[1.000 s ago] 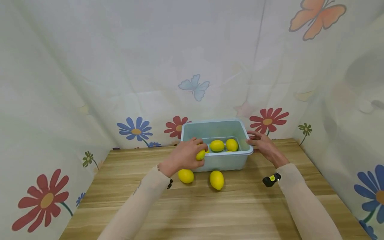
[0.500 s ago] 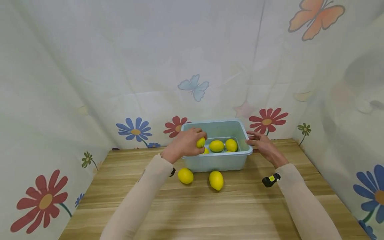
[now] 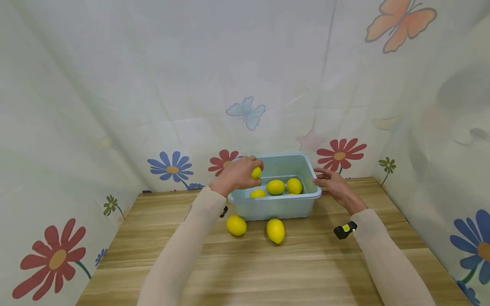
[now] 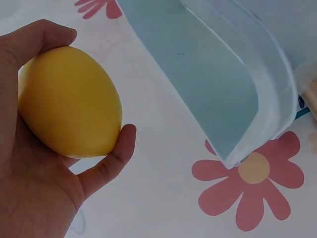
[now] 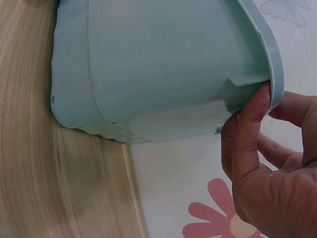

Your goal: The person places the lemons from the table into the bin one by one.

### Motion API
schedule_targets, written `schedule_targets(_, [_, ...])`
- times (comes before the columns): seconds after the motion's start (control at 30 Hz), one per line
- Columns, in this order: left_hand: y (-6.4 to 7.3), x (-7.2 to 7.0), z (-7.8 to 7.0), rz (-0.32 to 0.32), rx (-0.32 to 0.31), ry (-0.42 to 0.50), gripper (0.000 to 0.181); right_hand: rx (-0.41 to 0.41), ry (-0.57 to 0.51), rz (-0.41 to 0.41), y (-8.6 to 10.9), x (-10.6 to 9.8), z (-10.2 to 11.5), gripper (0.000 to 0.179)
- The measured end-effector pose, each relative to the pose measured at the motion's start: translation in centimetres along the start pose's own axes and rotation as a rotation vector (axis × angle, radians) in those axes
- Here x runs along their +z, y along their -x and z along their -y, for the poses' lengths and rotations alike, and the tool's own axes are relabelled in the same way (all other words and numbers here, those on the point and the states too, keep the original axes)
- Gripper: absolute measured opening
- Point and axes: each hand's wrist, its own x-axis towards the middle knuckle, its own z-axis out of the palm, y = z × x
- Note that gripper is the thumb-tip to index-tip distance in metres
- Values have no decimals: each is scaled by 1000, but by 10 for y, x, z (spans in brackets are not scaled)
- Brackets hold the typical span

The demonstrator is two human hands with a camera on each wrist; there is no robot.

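My left hand (image 3: 241,173) grips a yellow lemon (image 4: 72,101) between thumb and fingers, held above the left side of the light blue plastic bin (image 3: 273,208). Inside the bin lie several lemons, one of them a lemon (image 3: 275,187) near the middle; the bin's front wall partly hides some. With thumb and fingers my right hand (image 5: 277,163) pinches the bin's rim (image 5: 273,59) at its right end. On the table in front of the bin rest two more lemons, a left lemon (image 3: 236,225) and a right lemon (image 3: 275,231).
The wood-grain table (image 3: 245,272) carries the bin near its back edge. Behind and at both sides hangs a pale curtain (image 3: 183,76) printed with flowers and butterflies. A black wrist device (image 3: 345,230) sits at my right cuff.
My left hand has lifted the lemon up from the bin's front rim to above its left side. The right hand stays on the rim, and the two table lemons have not moved.
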Motion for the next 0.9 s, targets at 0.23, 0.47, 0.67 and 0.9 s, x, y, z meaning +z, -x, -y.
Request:
schedule_targets(0.23, [-15,4,7,48,-46,69,38,8,4,-5,0,0,-1,62])
schedule_targets(0.47, [-30,9,11,72,-45,85,39,7,0,-3,0,0,0,62])
schedule_targets(0.67, [-42,15,13,106,-93,120,41,1,12,-6,-1,-1,-1,62])
schedule_targets(0.9, [-52,19,15,149,-118,150,44,-2,25,-3,-1,-2,-2,64])
